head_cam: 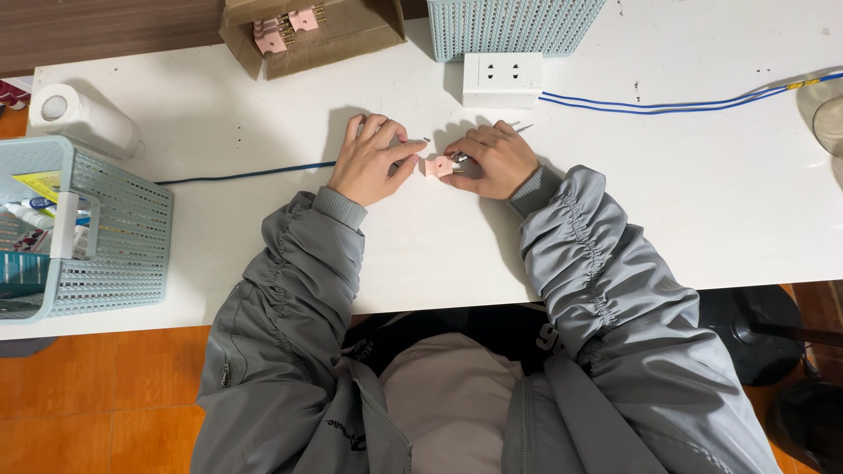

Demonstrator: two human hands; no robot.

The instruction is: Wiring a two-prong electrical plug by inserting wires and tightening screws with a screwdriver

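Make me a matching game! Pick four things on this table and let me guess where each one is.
Things:
1. small pink part
2. paper roll
3. white power socket
4. cardboard box

Places:
A. far left edge, behind the side basket
B. between the left hand and right hand
C. top of the table, holding more pink parts
D. in front of the far basket, blue cable attached

Pairs: 1-B, 2-A, 3-D, 4-C

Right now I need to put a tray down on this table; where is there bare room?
The widest bare patch lies on the white table, right of the right hand, below the blue cable. A smaller one sits between the left hand and the side basket. The far edge is crowded.
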